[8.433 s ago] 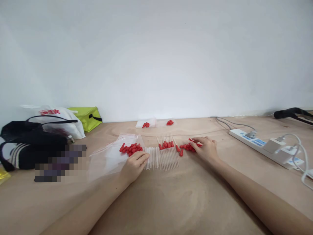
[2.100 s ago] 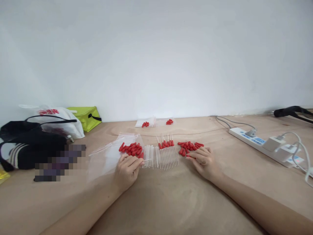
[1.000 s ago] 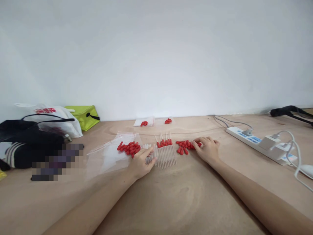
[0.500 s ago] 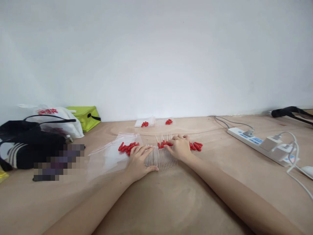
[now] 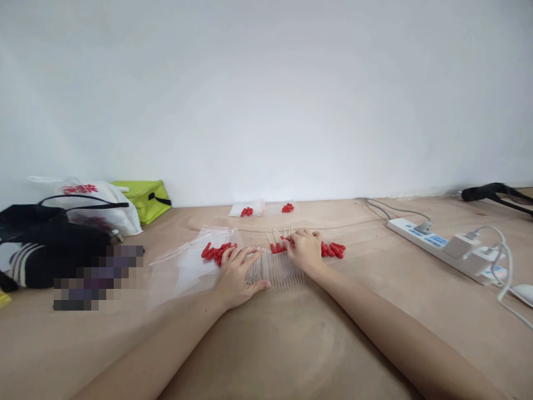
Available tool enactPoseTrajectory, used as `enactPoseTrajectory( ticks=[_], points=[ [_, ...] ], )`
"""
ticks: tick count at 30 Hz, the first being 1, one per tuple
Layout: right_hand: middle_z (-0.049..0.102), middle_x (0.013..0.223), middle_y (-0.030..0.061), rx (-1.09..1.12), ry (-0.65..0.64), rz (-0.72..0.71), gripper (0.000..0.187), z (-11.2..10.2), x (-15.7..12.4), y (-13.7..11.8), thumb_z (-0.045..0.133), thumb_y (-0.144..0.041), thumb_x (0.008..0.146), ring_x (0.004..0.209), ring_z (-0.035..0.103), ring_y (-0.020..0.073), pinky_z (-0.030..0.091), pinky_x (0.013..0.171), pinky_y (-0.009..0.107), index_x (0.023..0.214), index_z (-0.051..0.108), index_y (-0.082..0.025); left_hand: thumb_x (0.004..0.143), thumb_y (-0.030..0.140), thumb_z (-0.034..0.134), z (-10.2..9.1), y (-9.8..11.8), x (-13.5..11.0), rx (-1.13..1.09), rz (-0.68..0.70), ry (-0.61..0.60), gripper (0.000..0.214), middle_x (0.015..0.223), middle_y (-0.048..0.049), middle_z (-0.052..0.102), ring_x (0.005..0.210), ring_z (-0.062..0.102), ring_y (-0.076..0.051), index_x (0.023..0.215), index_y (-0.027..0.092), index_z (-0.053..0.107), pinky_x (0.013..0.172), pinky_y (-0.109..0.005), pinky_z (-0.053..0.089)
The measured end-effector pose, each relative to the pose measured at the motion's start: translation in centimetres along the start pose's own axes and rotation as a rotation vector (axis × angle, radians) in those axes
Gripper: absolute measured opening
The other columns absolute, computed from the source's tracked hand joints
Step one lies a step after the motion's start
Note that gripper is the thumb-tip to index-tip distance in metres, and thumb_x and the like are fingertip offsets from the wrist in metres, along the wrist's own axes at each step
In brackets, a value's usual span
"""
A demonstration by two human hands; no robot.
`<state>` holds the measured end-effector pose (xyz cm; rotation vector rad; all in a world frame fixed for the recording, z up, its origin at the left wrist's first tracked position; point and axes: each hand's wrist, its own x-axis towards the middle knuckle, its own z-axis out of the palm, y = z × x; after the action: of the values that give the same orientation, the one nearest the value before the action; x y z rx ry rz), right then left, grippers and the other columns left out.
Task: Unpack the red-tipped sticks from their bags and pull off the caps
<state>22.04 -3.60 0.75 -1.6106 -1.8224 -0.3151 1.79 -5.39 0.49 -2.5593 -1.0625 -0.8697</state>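
A row of clear glass dropper tubes [image 5: 277, 272] lies side by side on the table between my hands. Several have red rubber bulbs [image 5: 277, 248] on or at their far ends. My left hand [image 5: 239, 278] rests on the row's left end, fingers stretched and thumb apart. At the right, my right hand [image 5: 307, 251] bends its fingers over the bulbs and pinches one, partly hidden by the fingertips. A heap of loose red bulbs [image 5: 212, 251] sits beyond my left hand, and another red heap [image 5: 334, 250] lies just right of my right hand.
Clear zip bags [image 5: 183, 272] lie flat at the left. Two small bags with red bulbs [image 5: 246, 211] sit by the wall. A power strip [image 5: 437, 244] with cables is on the right. A black bag [image 5: 62, 255], white plastic bag [image 5: 125, 214] and green case [image 5: 145, 200] stand left.
My right hand has shifted slightly left and curled its fingers more over the bulbs, uncovering more of the tubes' right end. My left hand has stayed nearly still.
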Motion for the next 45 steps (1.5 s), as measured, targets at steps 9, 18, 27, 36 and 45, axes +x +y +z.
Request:
enactPoseTrajectory(
  ticks=[9,18,27,36,45],
  points=[
    [0.065,0.082,0.0034,0.173,0.097,-0.203,0.015,-3.8,-5.3,3.8,0.045,-0.022,0.08,0.08,0.052,0.0173,0.024,0.08,0.035,0.086,0.059,-0.02,0.08,0.038,0.049,0.0,0.5,0.0,-0.003,0.022,0.111,0.052,0.115,-0.0137,0.049,0.106,0.044,-0.025,0.125,0.014,0.039,0.09,-0.041,0.033],
    [0.065,0.076,0.0003,0.307,0.034,-0.415,0.014,-4.1,-6.4,2.0,0.046,-0.019,0.08,0.076,0.051,0.0153,0.026,0.081,0.036,0.085,0.059,-0.021,0.082,0.026,0.05,0.1,3.2,0.3,0.001,0.225,0.178,0.016,0.082,0.0,0.066,0.077,0.055,-0.016,0.095,0.023,0.06,0.087,-0.041,0.028],
    [0.064,0.072,-0.0016,0.298,0.105,-0.474,0.013,-2.9,-6.1,1.1,0.056,-0.03,0.077,0.072,0.046,0.0135,0.025,0.077,0.035,0.087,0.061,-0.022,0.084,0.02,0.045,0.7,3.5,0.5,0.01,0.245,0.183,0.018,0.06,0.0028,0.062,0.06,0.048,-0.012,0.074,0.019,0.06,0.079,-0.037,0.028],
    [0.056,0.055,-0.0026,0.26,0.135,-0.536,0.012,-3.2,-6.5,0.8,0.054,-0.027,0.079,0.065,0.043,0.0122,0.024,0.078,0.036,0.075,0.063,-0.021,0.083,0.018,0.046,-0.4,4.2,0.4,0.032,0.299,0.206,0.02,0.053,0.0037,0.058,0.056,0.046,-0.011,0.068,0.019,0.059,0.075,-0.035,0.029],
    [0.06,0.063,0.0004,0.211,0.121,-0.371,0.015,-5.0,-7.1,4.7,0.05,-0.022,0.08,0.067,0.049,0.0141,0.029,0.081,0.041,0.071,0.062,-0.021,0.082,0.015,0.046,-1.4,0.9,-1.4,0.055,0.187,0.274,0.02,0.055,0.002,0.059,0.055,0.05,-0.011,0.069,0.018,0.06,0.066,-0.031,0.034]
  ],
)
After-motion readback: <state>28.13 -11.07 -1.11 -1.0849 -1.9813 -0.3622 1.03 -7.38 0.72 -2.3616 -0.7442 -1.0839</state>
